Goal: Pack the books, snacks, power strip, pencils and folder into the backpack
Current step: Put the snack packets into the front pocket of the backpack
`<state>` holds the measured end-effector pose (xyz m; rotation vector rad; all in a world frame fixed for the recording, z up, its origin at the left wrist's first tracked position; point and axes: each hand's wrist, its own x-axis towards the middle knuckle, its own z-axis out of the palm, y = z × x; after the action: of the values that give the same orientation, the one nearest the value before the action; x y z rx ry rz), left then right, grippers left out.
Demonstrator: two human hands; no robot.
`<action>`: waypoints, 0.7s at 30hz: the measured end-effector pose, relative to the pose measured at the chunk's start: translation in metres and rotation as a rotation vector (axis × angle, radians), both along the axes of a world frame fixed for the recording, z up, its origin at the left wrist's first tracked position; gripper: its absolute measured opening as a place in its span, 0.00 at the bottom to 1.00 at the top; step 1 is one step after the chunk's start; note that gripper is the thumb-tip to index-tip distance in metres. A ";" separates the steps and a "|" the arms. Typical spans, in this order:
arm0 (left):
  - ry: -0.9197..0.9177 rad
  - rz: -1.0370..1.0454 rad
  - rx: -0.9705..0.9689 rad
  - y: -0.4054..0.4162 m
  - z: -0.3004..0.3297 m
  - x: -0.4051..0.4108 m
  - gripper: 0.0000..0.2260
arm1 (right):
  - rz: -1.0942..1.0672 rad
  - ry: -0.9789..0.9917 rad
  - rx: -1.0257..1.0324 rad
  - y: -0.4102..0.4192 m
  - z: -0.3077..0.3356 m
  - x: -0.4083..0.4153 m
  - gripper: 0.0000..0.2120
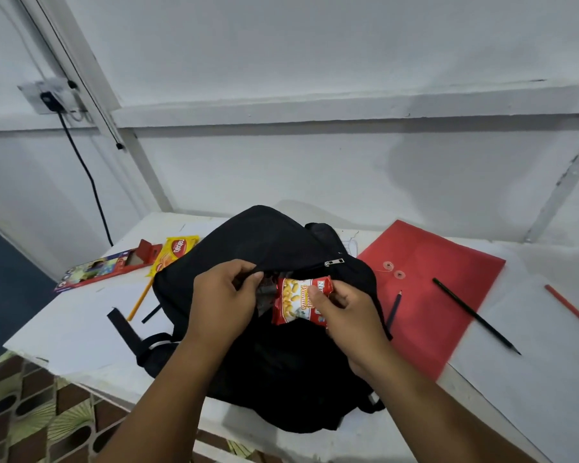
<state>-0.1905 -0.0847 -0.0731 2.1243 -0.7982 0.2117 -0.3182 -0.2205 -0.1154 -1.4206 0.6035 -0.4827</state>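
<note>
My right hand holds a red peanut packet, thumb on its front and fingers curled behind, at the mouth of the black backpack. The packet's lower end hangs just outside the opening, over the bag's front. My left hand pinches the upper edge of the opening, thumb and fingers closed on the fabric, lifting it. The zip pull sits on that edge, to the right.

The backpack lies on the white table. Left of it: a yellow snack packet touching the bag, an open pencil box beside that, and a yellow pencil partly under the snack packet. Right of the bag: a red folder flat on the table, a black pencil lying across it, a dark pencil at its left edge, and a red pencil further right on the table.
</note>
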 end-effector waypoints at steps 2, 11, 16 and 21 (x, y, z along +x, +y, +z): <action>0.013 -0.001 0.003 0.000 0.000 0.001 0.03 | -0.018 0.031 0.088 0.002 -0.001 0.012 0.06; 0.051 -0.077 0.012 0.002 0.001 0.012 0.05 | -0.017 0.032 0.339 0.019 -0.003 0.052 0.10; 0.084 -0.119 0.003 0.003 0.000 0.017 0.05 | -0.014 0.103 0.033 0.019 -0.008 0.058 0.05; 0.228 -0.172 0.034 0.008 -0.004 0.019 0.05 | -0.026 0.042 0.012 0.011 -0.004 0.048 0.08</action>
<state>-0.1711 -0.0771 -0.0774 2.0529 -0.8471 -0.1335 -0.2697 -0.2094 -0.1199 -1.4156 0.6591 -0.4700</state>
